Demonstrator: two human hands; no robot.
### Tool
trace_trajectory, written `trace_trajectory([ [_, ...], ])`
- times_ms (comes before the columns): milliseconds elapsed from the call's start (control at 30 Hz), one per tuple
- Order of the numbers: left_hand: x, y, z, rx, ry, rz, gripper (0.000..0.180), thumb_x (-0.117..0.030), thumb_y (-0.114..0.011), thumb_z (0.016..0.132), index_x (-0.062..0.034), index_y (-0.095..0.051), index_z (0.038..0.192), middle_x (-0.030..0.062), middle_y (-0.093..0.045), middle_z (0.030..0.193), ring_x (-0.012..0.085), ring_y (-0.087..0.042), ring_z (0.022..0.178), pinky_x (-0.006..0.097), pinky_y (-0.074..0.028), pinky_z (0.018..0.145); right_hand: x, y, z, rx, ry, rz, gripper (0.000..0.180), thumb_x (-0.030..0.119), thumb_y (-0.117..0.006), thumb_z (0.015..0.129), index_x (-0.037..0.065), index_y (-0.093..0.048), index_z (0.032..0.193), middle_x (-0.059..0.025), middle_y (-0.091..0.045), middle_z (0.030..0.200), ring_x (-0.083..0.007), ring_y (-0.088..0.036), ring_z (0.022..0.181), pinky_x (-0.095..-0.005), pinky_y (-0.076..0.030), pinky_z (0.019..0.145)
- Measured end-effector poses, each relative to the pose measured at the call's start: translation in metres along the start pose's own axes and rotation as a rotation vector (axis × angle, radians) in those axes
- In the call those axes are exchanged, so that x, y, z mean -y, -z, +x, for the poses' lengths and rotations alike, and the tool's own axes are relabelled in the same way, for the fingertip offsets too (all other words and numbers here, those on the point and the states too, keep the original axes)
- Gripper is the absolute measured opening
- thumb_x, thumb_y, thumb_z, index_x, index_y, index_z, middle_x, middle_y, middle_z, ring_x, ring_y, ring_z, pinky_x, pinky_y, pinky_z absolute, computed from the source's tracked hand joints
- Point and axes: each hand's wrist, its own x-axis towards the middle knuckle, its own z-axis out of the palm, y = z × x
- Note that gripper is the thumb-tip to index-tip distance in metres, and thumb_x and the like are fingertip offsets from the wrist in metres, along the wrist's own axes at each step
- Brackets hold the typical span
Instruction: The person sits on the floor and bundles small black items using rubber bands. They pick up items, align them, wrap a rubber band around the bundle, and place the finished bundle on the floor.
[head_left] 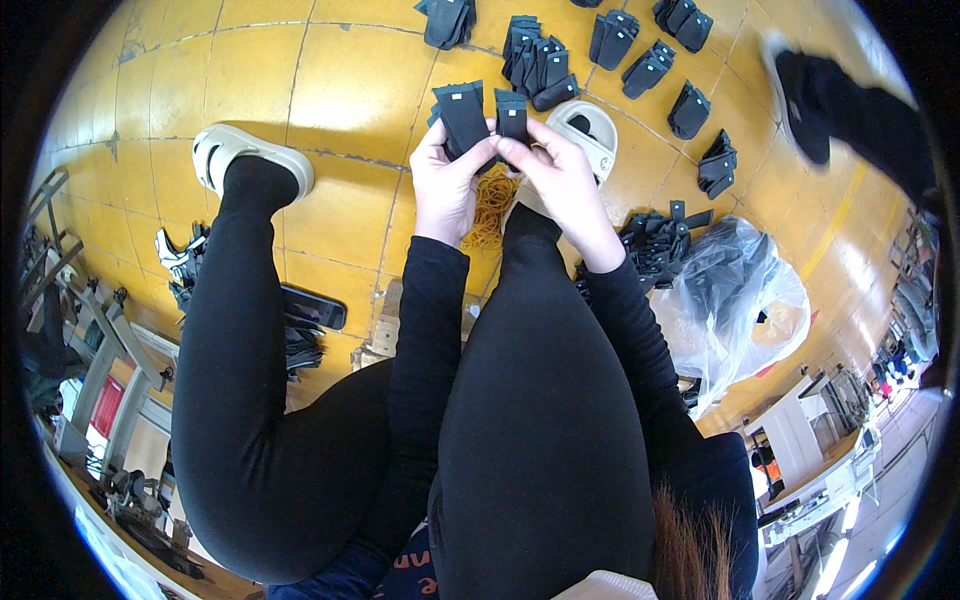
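Black fabric pieces [480, 118] sit pinched in both hands above the knees: the left hand [443, 185] grips one stack, the right hand [563, 178] closes on the other. A pile of rubber bands [492, 212] lies on the yellow floor [340, 80] just below, with bundled pieces [537, 62] beyond.

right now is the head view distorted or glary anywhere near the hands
Head view: fisheye bends the yellow floor tile seams toward a black rim; soft glare on the floor and the clear plastic bag; left hand, right hand and black fabric pieces look sharp.
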Motion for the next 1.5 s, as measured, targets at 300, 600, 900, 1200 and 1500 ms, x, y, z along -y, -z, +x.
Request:
trace_trajectory([
  [300,-0.003,-0.006,-0.002,0.084,-0.042,0.225,0.027,0.006,-0.068,0.078,0.0005,-0.062,0.104,0.0054,-0.067,0.093,0.0106,-0.062,0.082,0.025,-0.05,0.079,0.007,0.005,-0.002,0.036,-0.208,0.13,0.034,0.02,-0.058,0.092,-0.002,-0.057,0.116,-0.0039,-0.062,0.091,-0.0082,-0.058,0.072,-0.021,-0.046,0.068],
  [600,-0.001,0.005,0.004,-0.09,0.004,0.063,0.03,0.009,-0.066,0.078,-0.001,-0.06,0.105,0.0065,-0.064,0.097,0.0128,-0.062,0.086,0.027,-0.052,0.081,-0.009,0.043,0.014,0.01,-0.069,0.097,0.035,0.02,-0.056,0.093,-0.002,-0.053,0.12,-0.0047,-0.064,0.087,-0.0106,-0.061,0.078,-0.023,-0.046,0.072],
  [900,0.001,0.004,0.002,-0.094,0.052,0.056,0.036,0.008,-0.069,0.076,0.0,-0.058,0.11,0.0078,-0.063,0.099,0.0125,-0.062,0.088,0.027,-0.051,0.082,-0.027,0.139,0.074,-0.719,0.181,-0.642,0.04,0.037,-0.067,0.082,-0.003,-0.061,0.083,-0.0168,-0.062,0.075,-0.0277,-0.059,0.071,-0.0356,-0.046,0.07],
  [1200,0.004,0.006,0.003,-0.082,0.054,0.069,0.03,0.007,-0.066,0.079,-0.0022,-0.057,0.107,0.0059,-0.063,0.101,0.0133,-0.062,0.088,0.028,-0.053,0.079,0.007,0.181,0.08,-0.937,0.305,-0.062,0.042,0.03,-0.07,0.084,-0.009,-0.062,0.1,-0.0105,-0.064,0.087,-0.0148,-0.055,0.08,-0.0255,-0.041,0.076],
  [1500,0.003,0.004,0.002,-0.1,0.083,0.049,0.035,0.006,-0.069,0.076,-0.0024,-0.058,0.109,0.0063,-0.063,0.1,0.0121,-0.061,0.088,0.027,-0.052,0.08,-0.075,0.174,0.119,-0.851,-0.133,-0.949,0.08,0.071,-0.052,0.076,0.0,-0.066,0.112,-0.025,-0.024,0.148,-0.0509,-0.007,0.136,-0.0584,-0.009,0.109],
])
